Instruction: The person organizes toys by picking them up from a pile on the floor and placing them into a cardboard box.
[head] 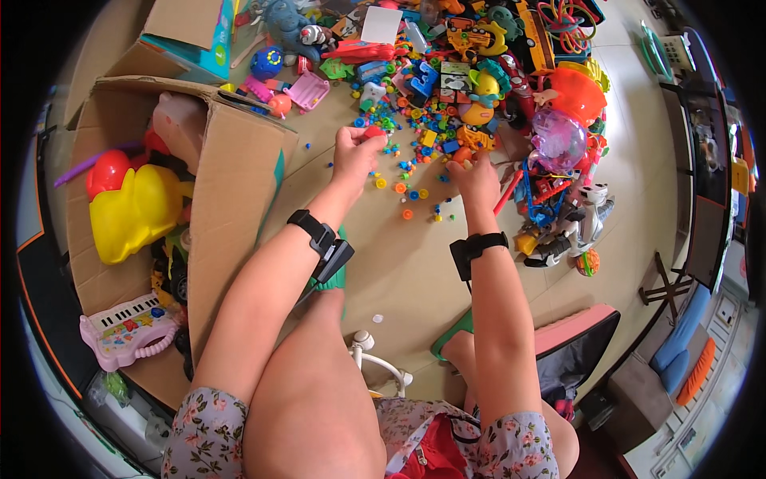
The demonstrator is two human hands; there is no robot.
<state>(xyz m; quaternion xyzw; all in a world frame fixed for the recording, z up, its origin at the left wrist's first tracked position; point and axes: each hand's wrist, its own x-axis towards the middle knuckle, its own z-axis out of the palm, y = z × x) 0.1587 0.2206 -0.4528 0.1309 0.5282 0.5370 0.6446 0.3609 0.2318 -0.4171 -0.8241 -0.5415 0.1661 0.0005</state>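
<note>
My left hand (352, 157) pinches a small red piece (374, 132) above the floor, at the near side of a toy heap. Around it lie many tiny coloured beads (413, 157) and small plastic cups (400, 188). My right hand (480, 182) is at the near right of the heap, its fingers bent. An orange toy piece (462, 154) shows at its fingertips, but I cannot tell whether they grip it. Just beyond are an orange toy truck (476, 138) and a yellow block (428, 138).
On the left, an open cardboard box (236, 197) holds a yellow plastic toy (137, 206) and a toy keyboard (128, 326). A clear purple ball (558, 141) and a white robot toy (589, 221) lie right. A pink case (571, 328) stands by my right arm.
</note>
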